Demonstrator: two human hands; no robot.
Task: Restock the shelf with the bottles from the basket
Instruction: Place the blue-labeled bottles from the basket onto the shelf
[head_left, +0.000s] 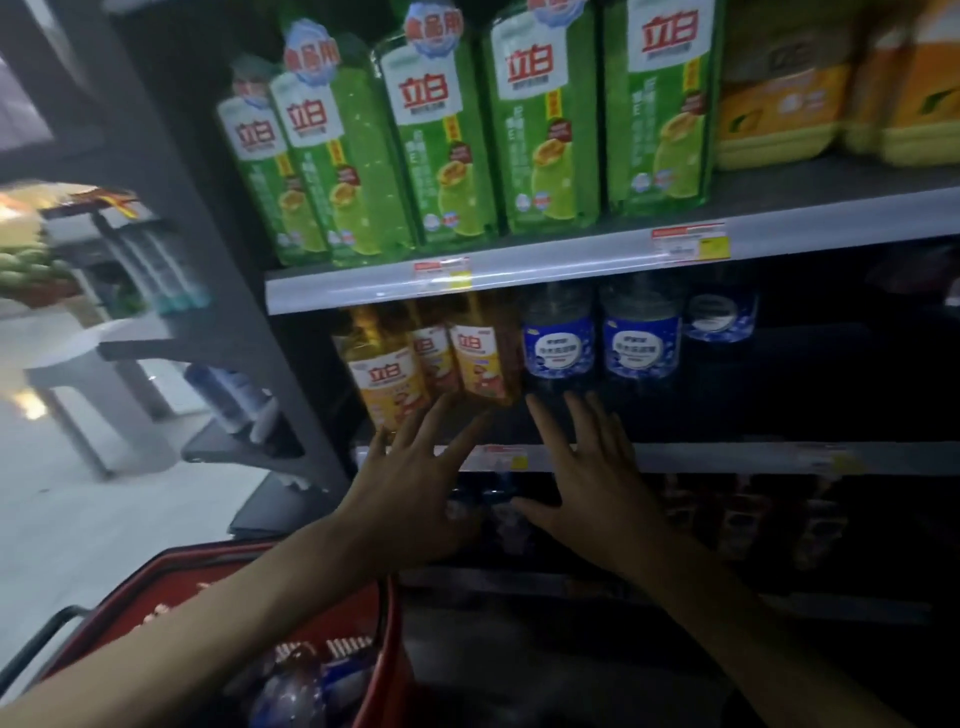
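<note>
Two hands, left hand and right hand, empty, fingers spread, at shelf edge below amber bottles and blue bottles. Gaps to the right. Basket holds at least one bottle. Restocking looks unfinished.

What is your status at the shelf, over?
Open and empty: left hand, right hand. Left one by amber bottles on middle shelf. Bottles lie in red basket. No obstruction seen.
</note>
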